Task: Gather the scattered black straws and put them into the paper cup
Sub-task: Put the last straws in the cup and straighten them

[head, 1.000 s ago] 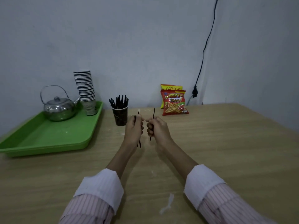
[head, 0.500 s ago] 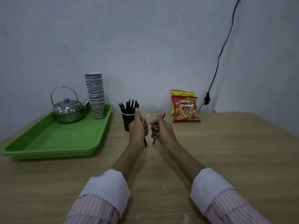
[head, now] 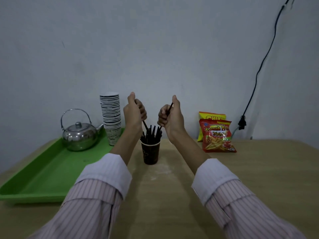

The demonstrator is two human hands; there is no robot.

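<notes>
A dark paper cup (head: pixel 150 153) stands on the wooden table (head: pixel 259 178), holding several upright black straws (head: pixel 151 135). My left hand (head: pixel 133 114) is raised above the cup's left side, closed on one black straw (head: pixel 144 124) whose lower end slants down among the straws in the cup. My right hand (head: pixel 170 116) is raised above the cup's right side, gripping another black straw (head: pixel 170 107); its lower end reaches the bunch at the cup's right. Both thumbs point up.
A green tray (head: pixel 43 173) on the left carries a steel kettle (head: pixel 79 135) and a tall stack of paper cups (head: pixel 111 116). Two snack bags (head: pixel 217 135) lean on the wall at the right, beside a hanging black cable (head: pixel 259 71).
Both hands have risen from the table in front of the cup to above its rim, each carrying its straw. The straws' lower ends now point down into the cup.
</notes>
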